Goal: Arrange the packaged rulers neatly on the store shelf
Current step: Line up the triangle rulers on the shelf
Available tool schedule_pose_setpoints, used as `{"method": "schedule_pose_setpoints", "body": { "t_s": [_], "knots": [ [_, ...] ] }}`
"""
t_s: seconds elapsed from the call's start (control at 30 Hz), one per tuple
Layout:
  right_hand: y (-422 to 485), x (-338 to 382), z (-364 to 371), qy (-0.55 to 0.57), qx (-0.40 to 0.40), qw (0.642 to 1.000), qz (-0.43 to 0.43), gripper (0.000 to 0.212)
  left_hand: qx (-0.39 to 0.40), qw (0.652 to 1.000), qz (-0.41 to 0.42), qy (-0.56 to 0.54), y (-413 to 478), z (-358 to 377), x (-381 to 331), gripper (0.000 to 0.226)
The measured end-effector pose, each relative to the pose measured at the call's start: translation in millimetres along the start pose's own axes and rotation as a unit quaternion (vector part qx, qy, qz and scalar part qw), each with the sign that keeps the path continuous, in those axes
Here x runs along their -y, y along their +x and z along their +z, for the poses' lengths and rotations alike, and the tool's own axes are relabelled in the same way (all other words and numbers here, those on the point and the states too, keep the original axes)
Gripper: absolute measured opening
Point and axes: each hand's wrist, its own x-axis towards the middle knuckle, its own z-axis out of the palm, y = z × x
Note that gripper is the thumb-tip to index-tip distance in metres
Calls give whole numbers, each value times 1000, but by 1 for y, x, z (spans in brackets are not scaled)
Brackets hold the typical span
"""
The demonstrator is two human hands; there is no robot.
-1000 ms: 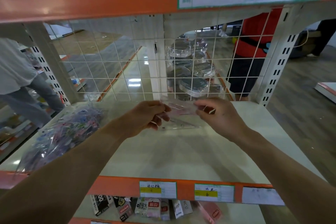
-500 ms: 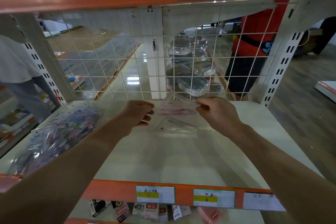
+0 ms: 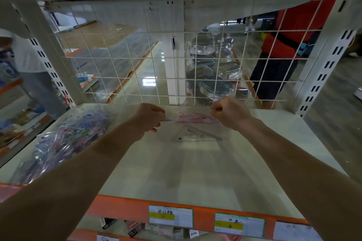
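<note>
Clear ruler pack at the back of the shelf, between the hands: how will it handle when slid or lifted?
Probably light and fairly stiff: the ruler pack shows a thin flat triangle inside. Its glossy wrapper on the smooth shelf likely slides easily. Being flat, it shouldn't roll or tip.

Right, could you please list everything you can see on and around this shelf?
ruler pack: one, clear, pink header, mid-shelf near the back
bag of ruler packs: one, clear, purple-pink contents, shelf's left
shelf: one, cream, orange front edge
wire mesh: one, white, behind shelf
price labels: three, white, front edge
clear containers: stack, count unclear, beyond mesh
small packets: several, mixed, shelf below
bystanders: two, red top right, white top left
left hand: pinches pack's left edge
right hand: curled at pack's right corner, grip unclear
</note>
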Motion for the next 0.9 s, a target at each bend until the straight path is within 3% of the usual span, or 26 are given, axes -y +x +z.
{"method": "schedule_pose_setpoints", "body": {
  "t_s": [0.23,0.47,0.67,0.9],
  "knots": [
    [7,-7,10,-31,53,998,-1,24,2,1000,-4,-3,3,1,4,6],
    [12,-11,19,-51,55,997,1,21,1,1000,-7,-10,4,2,4,7],
    [-16,-7,4,36,52,998,-20,21,11,1000,-12,7,2,5,10,10],
    [-52,-18,3,27,95,995,-17,19,29,999,-26,15,-5,10,19,15]
  ]
}}
